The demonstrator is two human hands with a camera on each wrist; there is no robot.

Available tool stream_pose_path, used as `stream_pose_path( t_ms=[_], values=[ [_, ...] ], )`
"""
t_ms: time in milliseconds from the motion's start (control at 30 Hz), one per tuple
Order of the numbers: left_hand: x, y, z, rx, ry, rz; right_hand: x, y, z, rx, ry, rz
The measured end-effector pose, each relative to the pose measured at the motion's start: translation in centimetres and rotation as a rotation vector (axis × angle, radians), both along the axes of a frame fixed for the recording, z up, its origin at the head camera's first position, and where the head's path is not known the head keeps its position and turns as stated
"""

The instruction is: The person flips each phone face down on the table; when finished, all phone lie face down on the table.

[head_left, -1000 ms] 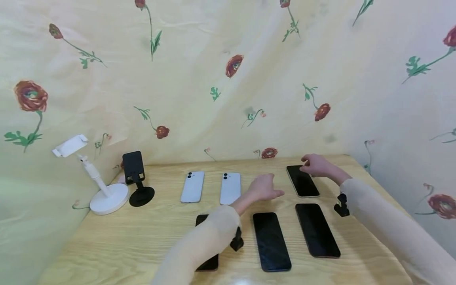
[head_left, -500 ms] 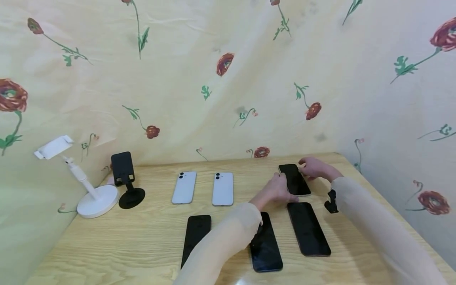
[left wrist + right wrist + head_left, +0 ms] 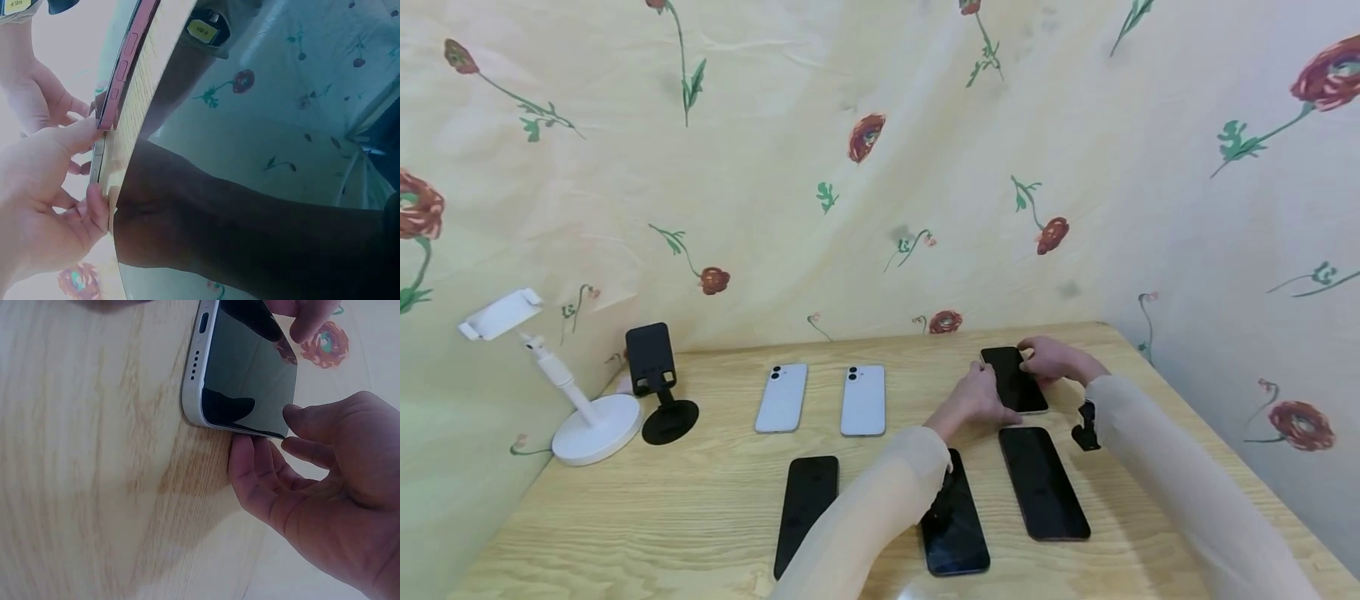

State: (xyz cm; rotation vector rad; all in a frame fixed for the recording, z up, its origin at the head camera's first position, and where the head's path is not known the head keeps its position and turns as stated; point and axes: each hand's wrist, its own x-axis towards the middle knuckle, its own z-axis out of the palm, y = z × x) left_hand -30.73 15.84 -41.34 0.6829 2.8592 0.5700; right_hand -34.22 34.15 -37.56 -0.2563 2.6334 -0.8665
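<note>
Far phone [image 3: 1013, 382]: between the hands. Right hand [image 3: 1054, 360], fingers bent, pinches its right edge. Left hand [image 3: 976, 398], thumb and fingers parted, spans its left side; grip not confirmable from these angles. Risk: a one-sided lift could twist it loose. Near phone [image 3: 1045, 483], just bodyward of the left thumb, could be knocked.

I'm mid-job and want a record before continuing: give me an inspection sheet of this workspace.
Surface: wood-grain table
Job's things: dark-screened phone, face up, at the table's back right
Clutter: two pale-backed phones; three front-row dark phones; white stand; black stand
Left hand: fingers spread at that phone's left side
Right hand: thumb and fingers at its right edge; grip unclear
Cables: nothing seen
Surroundings: floral-patterned backdrop behind
</note>
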Motion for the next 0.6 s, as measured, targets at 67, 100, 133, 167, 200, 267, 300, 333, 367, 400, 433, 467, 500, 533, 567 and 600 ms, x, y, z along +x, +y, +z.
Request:
stream_pose_path(
  t_ms=[67,100,133,167,200,267,300,333,367,400,433,467,500,533,567,600],
  values=[
    [-0.11,0.01,-0.06,-0.021,0.01,-0.014,0.05,-0.06,0.0,-0.001,-0.004,-0.003],
    [-0.15,0.02,-0.05,-0.033,0.016,-0.024,0.05,-0.06,-0.01,0.002,-0.004,-0.008],
    [-0.19,0.02,-0.06,-0.043,0.019,-0.035,0.06,-0.11,-0.04,0.006,-0.006,-0.017],
    [-0.19,0.0,-0.03,-0.054,0.023,-0.045,0.05,-0.16,-0.08,0.011,-0.008,-0.021],
    [-0.22,0.0,-0.04,-0.065,0.027,-0.053,0.04,-0.2,-0.12,0.014,-0.012,-0.025],
    [-0.27,0.03,0.02,-0.09,0.033,-0.07,0.05,-0.29,-0.12,0.017,-0.017,-0.03],
    [-0.28,0.05,0.04,-0.101,0.035,-0.078,0.07,-0.34,-0.11,0.016,-0.021,-0.032],
    [-0.3,0.07,0.05,-0.112,0.037,-0.083,0.1,-0.4,-0.1,0.014,-0.023,-0.036],
    [-0.32,0.09,0.06,-0.121,0.041,-0.087,0.13,-0.45,-0.09,0.01,-0.024,-0.035],
    [-0.32,0.1,0.06,-0.131,0.048,-0.092,0.15,-0.48,-0.09,0.006,-0.024,-0.037],
    [-0.3,0.11,0.07,-0.139,0.054,-0.096,0.19,-0.49,-0.09,0.004,-0.024,-0.038],
    [-0.27,0.11,0.06,-0.143,0.059,-0.098,0.2,-0.5,-0.1,0.001,-0.023,-0.04],
    [-0.24,0.12,0.03,-0.147,0.064,-0.098,0.21,-0.5,-0.13,0.0,-0.022,-0.04],
    [-0.19,0.13,0.0,-0.145,0.069,-0.096,0.19,-0.47,-0.17,-0.001,-0.022,-0.043],
    [-0.16,0.13,-0.03,-0.145,0.071,-0.093,0.18,-0.46,-0.2,-0.004,-0.024,-0.046],
    [-0.11,0.13,-0.05,-0.141,0.075,-0.09,0.16,-0.43,-0.24,-0.005,-0.026,-0.051]
  ],
)
